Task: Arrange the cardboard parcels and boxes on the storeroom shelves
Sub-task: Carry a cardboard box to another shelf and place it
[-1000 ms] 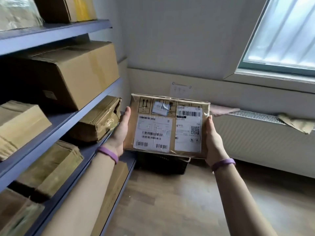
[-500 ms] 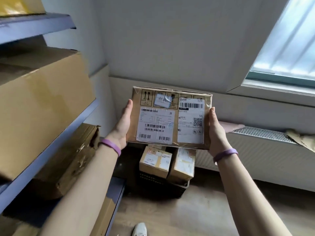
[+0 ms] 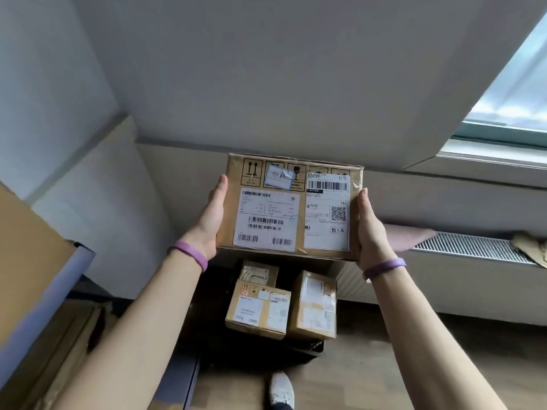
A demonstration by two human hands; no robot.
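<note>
I hold a flat cardboard parcel (image 3: 291,208) with white shipping labels at chest height in front of me, its labelled face toward the camera. My left hand (image 3: 211,220) grips its left edge and my right hand (image 3: 370,229) grips its right edge, thumbs along the sides and fingers hidden behind it. The grey shelf (image 3: 44,303) runs along the left edge, with a large brown box (image 3: 26,261) on it.
Below the parcel, a black crate (image 3: 251,350) on the floor holds three smaller labelled boxes (image 3: 257,312). A radiator (image 3: 467,250) runs along the right wall under a window (image 3: 515,99). My shoe (image 3: 281,389) stands on the wooden floor.
The parcel has risen in both hands. The view has swung right, away from the shelves, bringing the crate of boxes into sight.
</note>
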